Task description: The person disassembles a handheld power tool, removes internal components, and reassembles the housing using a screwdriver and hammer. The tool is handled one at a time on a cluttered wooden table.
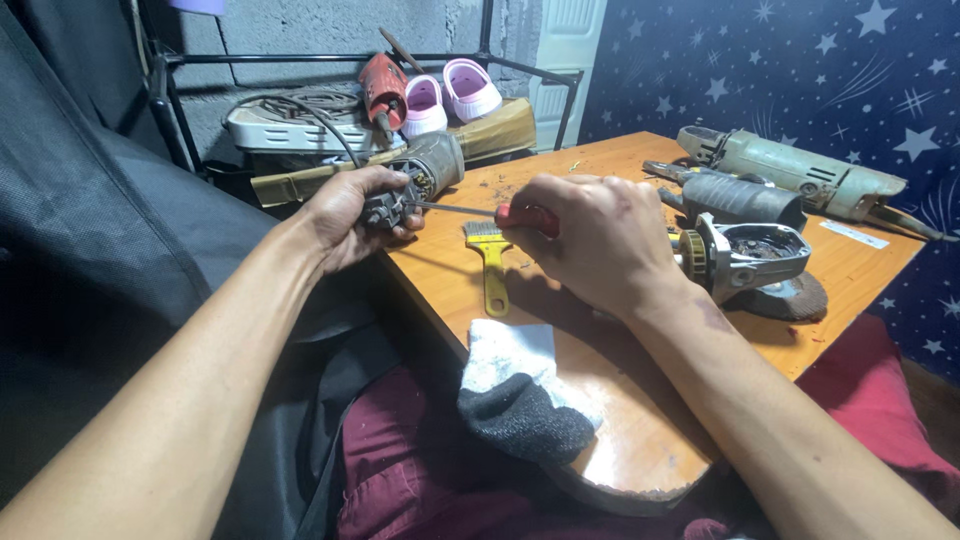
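My left hand (pixel 352 215) grips the rear end of a worn grey power-tool motor housing (pixel 428 166), held over the table's left edge. My right hand (pixel 590 240) holds a red-handled screwdriver (pixel 528 217); its thin metal shaft (pixel 450 208) points left into the housing end beside my left fingers. A small yellow-handled brush (pixel 490 262) lies on the wooden table (pixel 600 370) just under the screwdriver.
A grey gear head with a disc (pixel 750 262) lies right of my right hand. Two more angle grinders (pixel 790 180) lie at the table's far right. A white and grey glove (pixel 515 390) hangs over the near edge. A rack behind holds pink shoes (pixel 450 98) and a red tool (pixel 383 90).
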